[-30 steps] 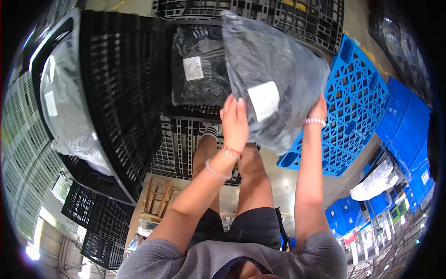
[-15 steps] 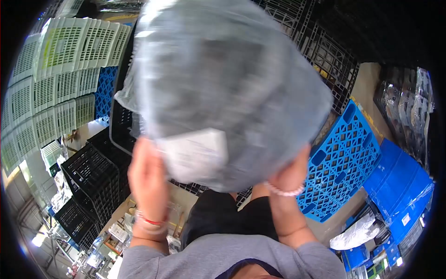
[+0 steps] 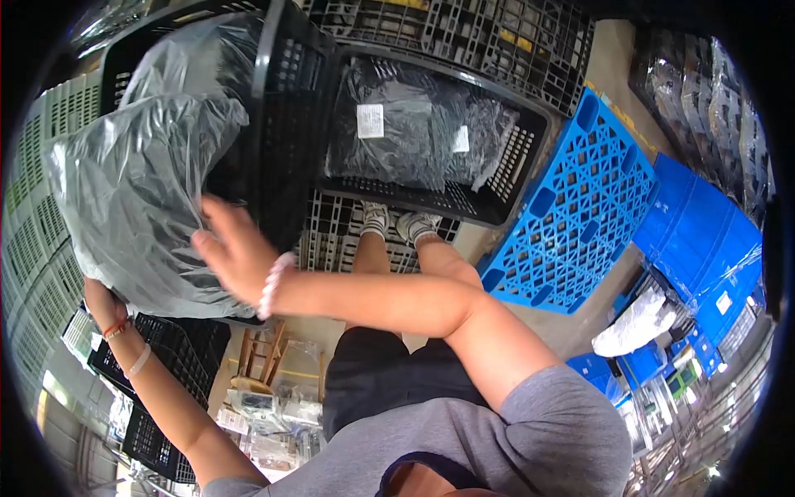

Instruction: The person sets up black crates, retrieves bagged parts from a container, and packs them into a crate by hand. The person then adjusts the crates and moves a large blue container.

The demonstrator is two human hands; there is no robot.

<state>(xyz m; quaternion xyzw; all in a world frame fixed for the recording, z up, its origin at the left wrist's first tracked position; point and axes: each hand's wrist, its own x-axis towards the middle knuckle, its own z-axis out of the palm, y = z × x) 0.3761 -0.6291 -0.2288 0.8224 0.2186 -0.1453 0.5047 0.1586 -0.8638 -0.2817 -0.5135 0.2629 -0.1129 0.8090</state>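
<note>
A large, translucent plastic bag (image 3: 137, 203) with grey contents lies tilted over the tall black crate (image 3: 290, 124) at the left. My left hand (image 3: 103, 302) grips its lower left edge, the fingertips hidden behind the plastic. Against the bag's right side, my right hand (image 3: 236, 253) has its fingers apart, slightly blurred, and is not closed round anything. Behind this bag, another plastic-wrapped bundle (image 3: 215, 62) shows in the same crate.
Right of it, a black crate (image 3: 489, 211) holds dark plastic-wrapped packs (image 3: 406, 137) with white labels. A blue pallet (image 3: 580, 207) leans at the right near blue boxes (image 3: 704, 232). Black pallets (image 3: 472, 33) stand behind. Light green crates (image 3: 37, 240) are stacked at far left.
The bag was held up before me between both hands; now the bag at my hands is at the left over the crate. My right hand has swung left, its fingers apart. The right crate shows.
</note>
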